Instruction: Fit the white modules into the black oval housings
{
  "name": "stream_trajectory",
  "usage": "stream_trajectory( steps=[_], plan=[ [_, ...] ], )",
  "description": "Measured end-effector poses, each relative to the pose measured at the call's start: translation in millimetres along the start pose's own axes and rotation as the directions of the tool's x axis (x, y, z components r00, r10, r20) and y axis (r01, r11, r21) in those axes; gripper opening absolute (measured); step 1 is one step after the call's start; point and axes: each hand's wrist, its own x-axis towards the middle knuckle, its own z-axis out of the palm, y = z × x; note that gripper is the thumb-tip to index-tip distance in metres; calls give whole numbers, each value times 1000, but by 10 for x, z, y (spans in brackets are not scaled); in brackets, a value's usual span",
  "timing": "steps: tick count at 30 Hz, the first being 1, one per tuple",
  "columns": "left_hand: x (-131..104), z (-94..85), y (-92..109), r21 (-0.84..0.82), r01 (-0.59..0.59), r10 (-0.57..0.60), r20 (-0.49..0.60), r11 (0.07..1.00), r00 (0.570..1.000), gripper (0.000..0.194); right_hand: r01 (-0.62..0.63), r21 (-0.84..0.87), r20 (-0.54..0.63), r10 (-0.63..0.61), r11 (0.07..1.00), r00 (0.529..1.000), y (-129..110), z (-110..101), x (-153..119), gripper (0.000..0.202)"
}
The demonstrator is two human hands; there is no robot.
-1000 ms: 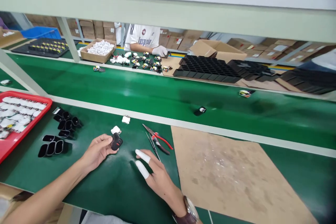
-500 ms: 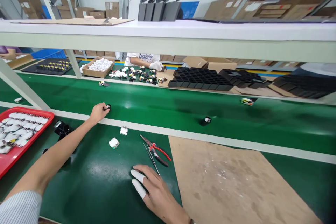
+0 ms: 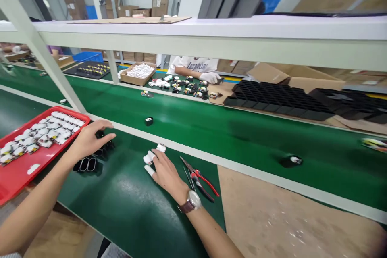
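My left hand [image 3: 92,139] is over the black housings [image 3: 87,164] beside the red tray [image 3: 54,157], thumb and fingers apart, nothing between them. My right hand [image 3: 165,173], with white covers on some fingertips, reaches to a small white part [image 3: 148,159] on the green bench; its fingers are spread and touch or hover at that part. Just beyond the fingers lies a second white part [image 3: 161,147]. A black housing with a white insert [image 3: 148,121] stands on the green belt [image 3: 187,119].
Red-handled pliers [image 3: 201,179] and tweezers [image 3: 190,178] lie right of my right hand, near a cardboard sheet [image 3: 272,209]. Another housing [image 3: 292,161] is on the belt. Across it, a person's gloved hand [image 3: 210,77] is near assembled parts. A shelf [image 3: 211,44] spans above.
My left hand has let go of the housing on the belt, drawn back toward the black housings and opened. My right hand has moved forward to the white parts. The view has shifted left.
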Motion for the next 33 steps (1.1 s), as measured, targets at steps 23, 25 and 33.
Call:
stream_trajectory(
  steps=[23, 25, 33],
  plan=[
    [-625, 1232, 477, -324, -105, 241, 415, 940, 877, 20, -109, 19, -79, 110, 994, 991, -195, 201, -664, 30],
    [-578, 1387, 459, -372, -20, 199, 450, 928, 871, 39, -122, 107, -105, 133, 987, 986, -140, 172, -748, 35],
    [-756, 1671, 380, -456, 214, 65, 523, 864, 850, 79, -122, 302, -244, 200, 946, 949, -5, 106, -961, 49]
  ],
)
